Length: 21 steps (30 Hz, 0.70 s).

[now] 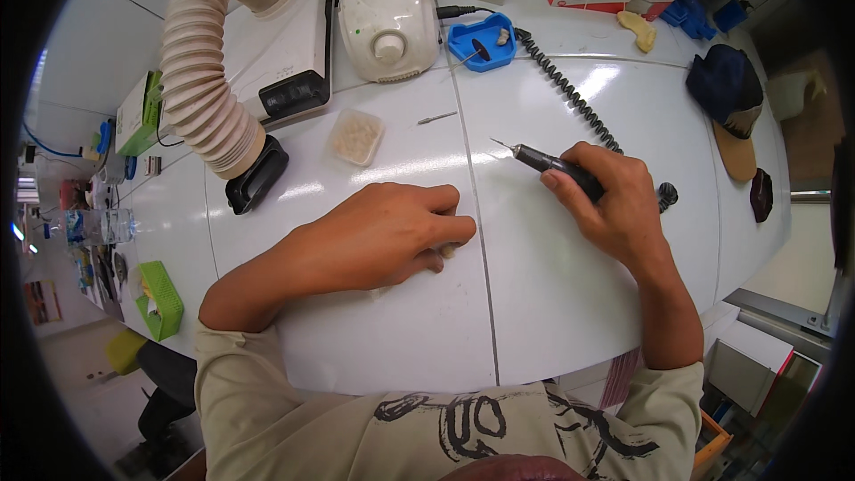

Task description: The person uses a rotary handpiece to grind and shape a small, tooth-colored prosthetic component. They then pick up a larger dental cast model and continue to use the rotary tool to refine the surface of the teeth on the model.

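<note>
Workshop bench, dental-lab type by the look of it. Evidence: slim rotary handpiece, coiled cord, knobbed white control box, ribbed hose with dark nozzle, all at a white tabletop.

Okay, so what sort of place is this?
Probably a small workshop or laboratory, perhaps dental: the right hand holds a black rotary handpiece, a white control unit with a knob stands behind, and a thick ribbed hose curves down toward the white worktop.
</note>
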Each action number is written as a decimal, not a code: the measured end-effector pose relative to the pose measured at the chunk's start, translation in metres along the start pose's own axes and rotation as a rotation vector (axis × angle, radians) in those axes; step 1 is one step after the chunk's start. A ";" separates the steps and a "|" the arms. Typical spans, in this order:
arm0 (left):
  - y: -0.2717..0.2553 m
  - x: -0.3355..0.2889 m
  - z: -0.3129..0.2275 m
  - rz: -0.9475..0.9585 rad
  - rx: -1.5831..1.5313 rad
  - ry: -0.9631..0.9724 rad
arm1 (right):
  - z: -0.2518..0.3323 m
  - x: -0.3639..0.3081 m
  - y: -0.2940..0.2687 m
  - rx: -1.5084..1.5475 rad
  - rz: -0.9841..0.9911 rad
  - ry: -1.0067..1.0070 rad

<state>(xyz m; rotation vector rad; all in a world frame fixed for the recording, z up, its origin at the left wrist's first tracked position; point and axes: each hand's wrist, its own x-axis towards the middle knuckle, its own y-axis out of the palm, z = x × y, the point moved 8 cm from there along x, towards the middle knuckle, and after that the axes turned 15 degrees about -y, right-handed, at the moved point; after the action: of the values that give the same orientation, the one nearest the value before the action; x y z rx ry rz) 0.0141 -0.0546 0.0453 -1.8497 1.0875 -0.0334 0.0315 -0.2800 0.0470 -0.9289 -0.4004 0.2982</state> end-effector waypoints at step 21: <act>-0.001 0.028 0.047 -0.434 -0.849 -0.030 | 0.009 -0.002 -0.001 0.116 -0.035 -0.059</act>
<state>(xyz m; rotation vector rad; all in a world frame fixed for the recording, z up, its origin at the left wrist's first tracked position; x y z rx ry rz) 0.0530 -0.0402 0.0087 -2.8107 0.6902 0.2368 0.0260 -0.2753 0.0520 -0.8004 -0.4490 0.3144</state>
